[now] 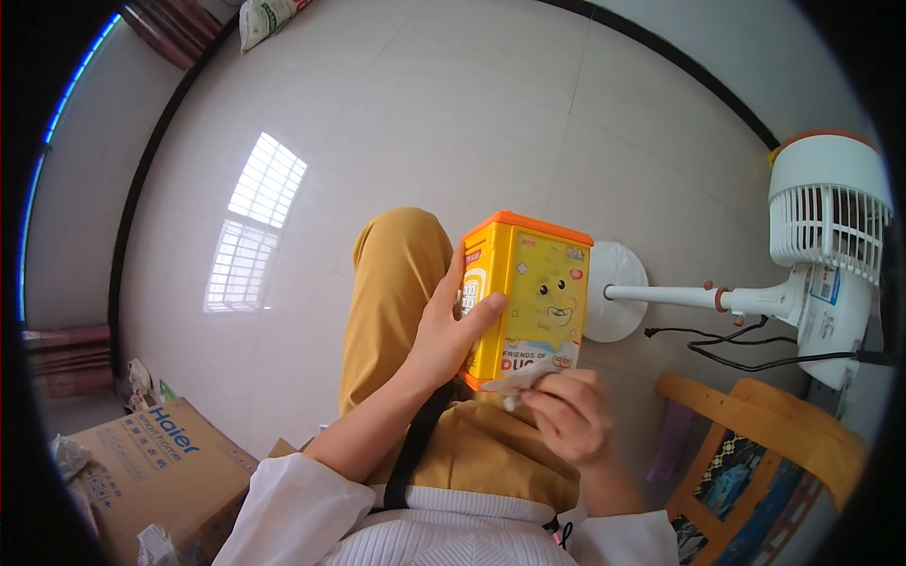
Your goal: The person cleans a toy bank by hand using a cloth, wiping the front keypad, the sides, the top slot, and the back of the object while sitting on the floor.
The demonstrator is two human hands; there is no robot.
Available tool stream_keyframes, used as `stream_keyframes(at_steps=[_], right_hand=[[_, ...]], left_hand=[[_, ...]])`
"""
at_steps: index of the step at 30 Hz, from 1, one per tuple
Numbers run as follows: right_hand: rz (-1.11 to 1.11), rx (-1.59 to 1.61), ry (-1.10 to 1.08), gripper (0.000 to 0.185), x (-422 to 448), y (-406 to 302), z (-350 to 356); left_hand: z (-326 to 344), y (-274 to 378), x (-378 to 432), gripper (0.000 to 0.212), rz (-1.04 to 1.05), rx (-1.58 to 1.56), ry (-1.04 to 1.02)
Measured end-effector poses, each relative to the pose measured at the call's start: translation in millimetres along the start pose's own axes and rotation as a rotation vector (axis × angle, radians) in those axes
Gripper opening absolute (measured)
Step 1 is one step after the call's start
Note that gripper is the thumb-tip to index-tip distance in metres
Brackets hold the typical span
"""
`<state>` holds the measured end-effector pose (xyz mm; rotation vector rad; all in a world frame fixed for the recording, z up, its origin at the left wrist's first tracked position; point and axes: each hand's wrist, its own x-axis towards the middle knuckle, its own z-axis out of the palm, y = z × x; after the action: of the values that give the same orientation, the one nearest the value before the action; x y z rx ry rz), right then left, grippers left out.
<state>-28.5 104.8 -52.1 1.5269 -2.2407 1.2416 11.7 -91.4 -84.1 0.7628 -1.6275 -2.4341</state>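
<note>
A yellow toy ATM money box [545, 283] with orange ends and a printed duck face stands over my lap, tilted a little. My left hand [446, 329] grips it from the left, the thumb on its front edge and the fingers along the keypad side. At its lower right corner, my right hand [573, 414] pinches a crumpled greyish-white cloth or tissue [520, 380] against the printed panel. The tissue covers part of the printed lettering. My mustard trousers [396, 283] show behind and below the box.
A white pedestal fan [828, 198] with a round base and black cable is at the right, above a wooden chair [771, 431]. A Haier cardboard box [163, 481] with plastic scraps lies lower left. A printed sack [265, 21] is on the tiled floor at the top.
</note>
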Motion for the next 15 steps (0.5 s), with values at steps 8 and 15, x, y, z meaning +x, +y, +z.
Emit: stream_keyframes(at_steps=[8,15], right_hand=[[0.069,0.018,0.020,0.021,8.2,-14.3,4.2],[-0.060,-0.026,0.015,0.019,8.5,-14.0,10.3]], left_hand=[[7.1,-1.3,0.7,0.096,0.081,0.217,0.026],[5.6,-2.2,3.3,0.096,0.123,0.228,0.010]])
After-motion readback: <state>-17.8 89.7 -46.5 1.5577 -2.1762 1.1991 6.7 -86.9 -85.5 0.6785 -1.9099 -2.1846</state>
